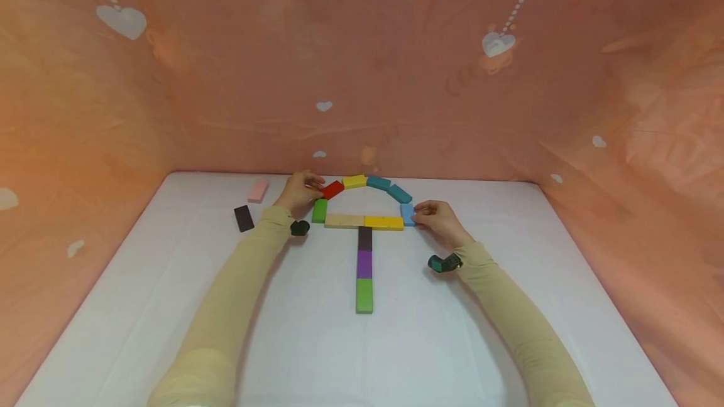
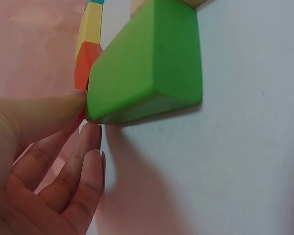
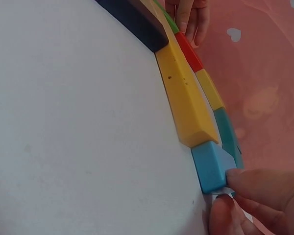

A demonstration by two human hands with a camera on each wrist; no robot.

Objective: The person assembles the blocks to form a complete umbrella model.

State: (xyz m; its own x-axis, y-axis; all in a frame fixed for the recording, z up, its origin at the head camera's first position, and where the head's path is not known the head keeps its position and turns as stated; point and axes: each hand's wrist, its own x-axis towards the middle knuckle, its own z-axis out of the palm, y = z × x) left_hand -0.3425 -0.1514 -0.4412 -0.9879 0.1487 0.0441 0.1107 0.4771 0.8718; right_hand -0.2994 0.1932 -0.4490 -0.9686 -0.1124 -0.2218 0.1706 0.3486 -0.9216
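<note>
On the white surface, blocks form an arch above a straight row. My left hand (image 1: 300, 192) is at the arch's left side, thumb and index finger pinching the near end of the red block (image 1: 332, 190). The thumb lies close against the neighbouring green block (image 2: 132, 68). At the arch's right end, my right hand (image 1: 441, 222) pinches the light blue block (image 3: 210, 169), its thumb on the block's side. This block abuts the yellow block (image 3: 186, 103) of the straight row. Fingertips behind the blocks are partly hidden.
Another yellow block (image 1: 354, 181) and two teal blocks (image 1: 378, 183) continue the arch. A beige block (image 1: 344, 221) extends the row. Black (image 1: 365, 238), purple (image 1: 364, 264) and green blocks (image 1: 364, 296) make a stem below. Loose pink (image 1: 258, 191) and black blocks (image 1: 244, 218) lie left.
</note>
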